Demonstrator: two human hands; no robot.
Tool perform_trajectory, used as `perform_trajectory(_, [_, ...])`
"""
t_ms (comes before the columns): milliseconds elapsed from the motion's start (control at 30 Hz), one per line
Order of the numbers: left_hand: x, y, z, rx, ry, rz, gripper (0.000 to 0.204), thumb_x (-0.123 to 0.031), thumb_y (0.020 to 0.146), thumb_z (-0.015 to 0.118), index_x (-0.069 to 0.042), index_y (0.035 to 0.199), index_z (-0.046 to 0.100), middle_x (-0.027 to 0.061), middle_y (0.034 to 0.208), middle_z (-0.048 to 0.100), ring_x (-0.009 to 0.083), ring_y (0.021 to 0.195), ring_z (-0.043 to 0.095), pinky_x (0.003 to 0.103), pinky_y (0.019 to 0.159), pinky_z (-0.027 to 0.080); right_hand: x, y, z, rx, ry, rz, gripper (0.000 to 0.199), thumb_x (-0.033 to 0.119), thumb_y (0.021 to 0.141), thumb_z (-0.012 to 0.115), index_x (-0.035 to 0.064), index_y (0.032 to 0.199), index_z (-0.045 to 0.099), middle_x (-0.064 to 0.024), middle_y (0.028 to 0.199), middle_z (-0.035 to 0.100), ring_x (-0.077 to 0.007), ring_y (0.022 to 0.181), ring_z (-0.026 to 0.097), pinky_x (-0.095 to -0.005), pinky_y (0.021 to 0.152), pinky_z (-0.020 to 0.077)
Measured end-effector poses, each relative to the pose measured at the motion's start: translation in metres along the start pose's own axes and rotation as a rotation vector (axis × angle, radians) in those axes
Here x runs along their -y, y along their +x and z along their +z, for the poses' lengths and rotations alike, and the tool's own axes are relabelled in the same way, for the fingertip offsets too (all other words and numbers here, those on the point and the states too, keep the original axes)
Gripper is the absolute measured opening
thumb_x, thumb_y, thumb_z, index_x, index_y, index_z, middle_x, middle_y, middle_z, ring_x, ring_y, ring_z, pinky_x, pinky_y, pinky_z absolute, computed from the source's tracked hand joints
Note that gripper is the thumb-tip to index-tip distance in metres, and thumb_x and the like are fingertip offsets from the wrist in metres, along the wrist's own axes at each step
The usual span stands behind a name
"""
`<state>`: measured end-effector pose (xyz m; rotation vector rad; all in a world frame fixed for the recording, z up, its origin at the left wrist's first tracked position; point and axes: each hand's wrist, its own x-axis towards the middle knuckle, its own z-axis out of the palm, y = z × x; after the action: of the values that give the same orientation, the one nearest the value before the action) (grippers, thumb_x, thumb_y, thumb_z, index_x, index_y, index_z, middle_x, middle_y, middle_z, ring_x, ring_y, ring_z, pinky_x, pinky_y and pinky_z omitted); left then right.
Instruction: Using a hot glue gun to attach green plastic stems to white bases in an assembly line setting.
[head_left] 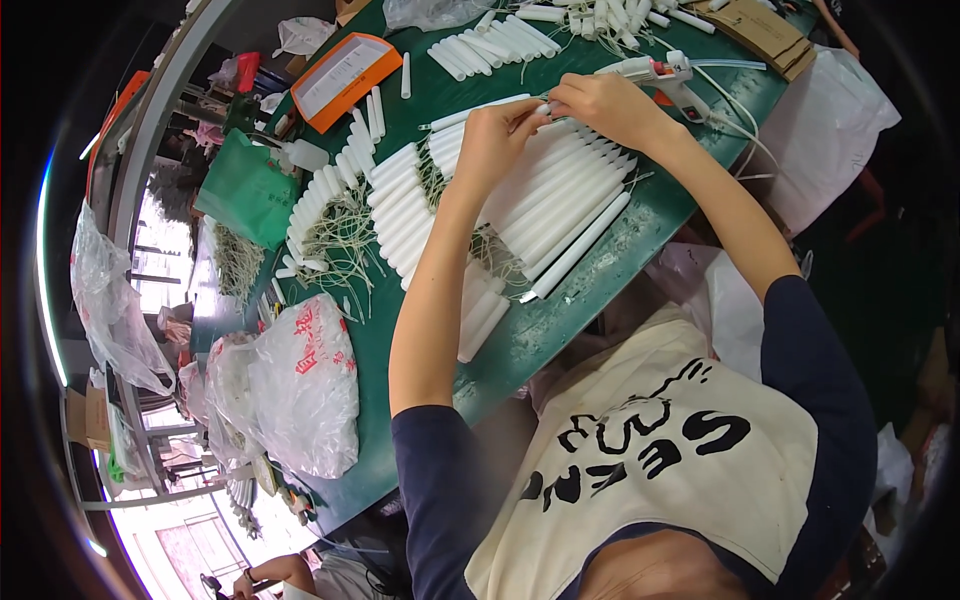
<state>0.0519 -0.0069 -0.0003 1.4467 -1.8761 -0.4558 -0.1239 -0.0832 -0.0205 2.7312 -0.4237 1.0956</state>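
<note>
My left hand and my right hand meet over a green table, above a row of long white tubes lying side by side. Between their fingertips both hands pinch the right end of one long white tube, which stretches away to the left just over the table. What the fingertips touch besides this tube is hidden. A white glue gun lies just beyond my right hand, its cable trailing off to the right.
More white tubes lie in rows to the left, and another group at the far edge. Pale strings are tangled among them. An orange tray, a green bag, plastic bags and cardboard ring the table.
</note>
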Motion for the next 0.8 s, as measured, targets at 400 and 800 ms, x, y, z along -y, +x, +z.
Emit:
perform_trajectory(400, [0.003, 0.000, 0.003, -0.018, -0.005, -0.056, 0.023, -0.011, 0.082, 0.063, 0.002, 0.101, 0.064, 0.0067, 0.070, 0.065, 0.0065, 0.064, 0.055, 0.021, 0.061, 0.044, -0.003, 0.003, -0.002, 0.054, 0.080, 0.046, 0.016, 0.019, 0.079, 0.059, 0.0030, 0.077, 0.058, -0.0097, 0.072, 0.057, -0.0279, 0.067, 0.059, -0.0367, 0.059, 0.0468])
perform_trajectory(800, [0.007, 0.001, 0.015, -0.256, 0.099, 0.177, 0.018, -0.013, 0.073, 0.068, -0.006, 0.089, 0.068, 0.0171, 0.059, 0.056, 0.0243, 0.043, 0.047, 0.029, 0.046, 0.039, 0.003, 0.011, 0.006, 0.151, 0.559, 0.599, 0.036, 0.031, 0.083, 0.052, -0.0001, 0.069, 0.062, -0.0168, 0.058, 0.055, -0.0322, 0.056, 0.054, -0.0403, 0.056, 0.0416])
